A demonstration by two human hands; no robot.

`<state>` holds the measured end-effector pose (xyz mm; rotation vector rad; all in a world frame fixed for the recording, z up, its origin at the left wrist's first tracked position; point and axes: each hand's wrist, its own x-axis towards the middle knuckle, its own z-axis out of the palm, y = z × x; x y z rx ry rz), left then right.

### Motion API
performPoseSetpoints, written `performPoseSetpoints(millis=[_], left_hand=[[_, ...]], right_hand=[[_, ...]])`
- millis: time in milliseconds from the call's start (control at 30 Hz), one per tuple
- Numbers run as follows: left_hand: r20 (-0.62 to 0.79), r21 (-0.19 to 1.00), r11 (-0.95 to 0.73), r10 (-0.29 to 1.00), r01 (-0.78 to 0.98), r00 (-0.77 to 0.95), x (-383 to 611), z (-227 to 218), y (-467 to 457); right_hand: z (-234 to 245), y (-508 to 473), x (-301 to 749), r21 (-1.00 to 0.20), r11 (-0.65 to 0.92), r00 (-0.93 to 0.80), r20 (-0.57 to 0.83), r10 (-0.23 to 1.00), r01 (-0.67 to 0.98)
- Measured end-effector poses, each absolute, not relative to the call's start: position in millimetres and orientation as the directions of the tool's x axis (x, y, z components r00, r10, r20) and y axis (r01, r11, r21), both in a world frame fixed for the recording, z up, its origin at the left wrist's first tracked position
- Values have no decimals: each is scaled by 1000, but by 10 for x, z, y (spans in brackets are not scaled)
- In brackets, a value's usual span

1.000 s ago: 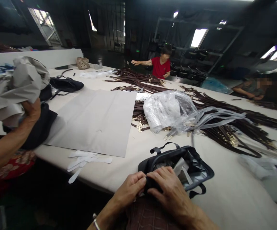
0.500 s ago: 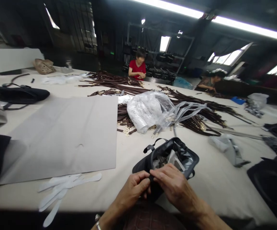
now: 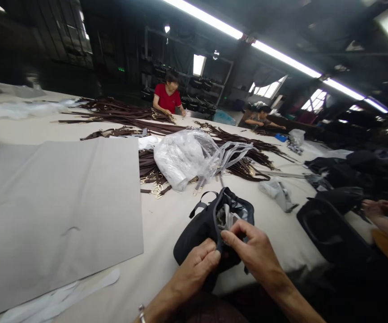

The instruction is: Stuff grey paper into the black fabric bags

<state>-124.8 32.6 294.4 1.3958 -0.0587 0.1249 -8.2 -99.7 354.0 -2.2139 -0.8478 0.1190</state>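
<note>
A black bag (image 3: 194, 235) with a silvery lining stands tilted at the table's near edge, its mouth open toward the right. Pale crumpled material (image 3: 226, 217) shows inside it. My left hand (image 3: 199, 264) is closed on the near part of the bag's rim, thumb on top. At the same rim, a little to the right, my right hand (image 3: 252, 246) has thumb and forefinger pinched together at the opening. The exact bit between those fingertips is hidden. A thin strap loop (image 3: 199, 206) sticks up from the bag's far left side.
A large grey sheet (image 3: 62, 193) covers the table's left, with white strips (image 3: 93, 287) by its near edge. Beyond the bag lie a clear plastic bag (image 3: 177, 157) and brown straps (image 3: 120, 112). Black bags (image 3: 328, 224) and another person's hands (image 3: 382, 211) are at right.
My view has swung right, bringing another person's hands in. The bag has turned and tipped; my hands have moved slightly apart, the right one now more over the opening.
</note>
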Motion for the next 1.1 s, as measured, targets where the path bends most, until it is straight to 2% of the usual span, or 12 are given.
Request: performPoseSetpoints(millis=[267, 300, 367, 467, 533, 633, 700, 767, 833, 900, 1000, 1100], left_hand=[[63, 994, 97, -53, -58, 997, -1348, 2981, 340], [58, 998, 17, -34, -58, 998, -1351, 2981, 343], [59, 971, -236, 60, -43, 996, -1319, 2997, 362], [131, 881, -473, 211, -17, 969, -1194, 3067, 439], [149, 924, -377, 199, -65, 969, -1110, 3113, 505], [85, 996, 8, 118, -87, 989, -1079, 3099, 576], [13, 950, 309, 81, -37, 997, -1155, 3014, 613], [-26, 864, 504, 79, -18, 997, -1302, 2891, 682], [-43, 840, 542, 110, -24, 993, -1479, 2755, 796], [-65, 862, 508, 123, -7, 990, -1621, 2626, 937], [-126, 904, 427, 185, 36, 975, -1671, 2446, 1130], [-229, 922, 379, 373, 77, 899, -1565, 2273, 1258]], right_hand=[[3413, -1074, 23, -771, -556, 818, -83, 570, 310], [3424, -1080, 16, -753, -563, 816, -59, 575, 342], [3484, -1055, -9, -632, -559, 789, 140, 598, 536], [3626, -941, -31, -291, -483, 563, 487, 668, 826], [3705, -861, -2, -235, -465, 513, 535, 671, 854], [3749, -862, 183, -487, -540, 723, 377, 579, 686], [3741, -1002, 424, -585, -606, 833, 258, 490, 538], [3717, -1253, 733, -558, -703, 897, 266, 352, 441], [3669, -1552, 1039, -525, -782, 932, 307, 194, 336], [3567, -1799, 1264, -545, -797, 954, 269, 129, 261], [3275, -1952, 1389, -539, -804, 965, 203, 163, 249], [2944, -1929, 1366, -554, -791, 965, 122, 232, 261]])
